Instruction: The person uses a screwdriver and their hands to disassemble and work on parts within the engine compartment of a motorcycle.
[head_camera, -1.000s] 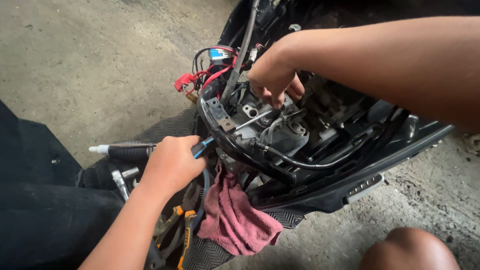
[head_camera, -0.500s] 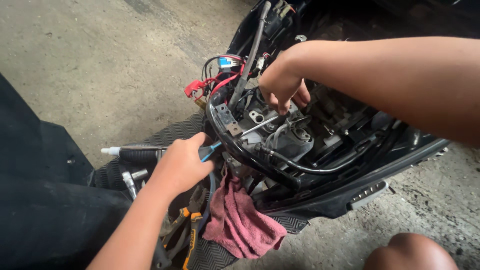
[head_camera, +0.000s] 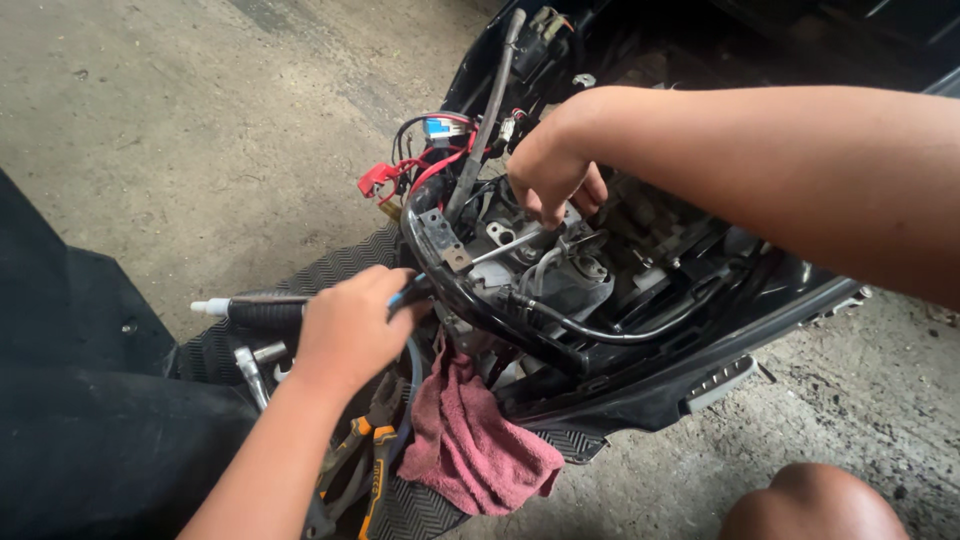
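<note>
From the head camera, the left hand (head_camera: 350, 325) is curled tight around a thin tool with a blue handle (head_camera: 408, 291), its tip pointing toward 2 o'clock at the open black scooter body (head_camera: 640, 400). The right hand (head_camera: 553, 175) reaches down from 3 o'clock, its fingers pinched together on small parts inside the grey engine bay (head_camera: 560, 270). Red wires (head_camera: 420, 170) stick out at 11 o'clock of that bay. A pink rag (head_camera: 475, 440) lies on the black ridged rubber mat (head_camera: 330, 270), just beside orange-handled pliers (head_camera: 365, 470).
</note>
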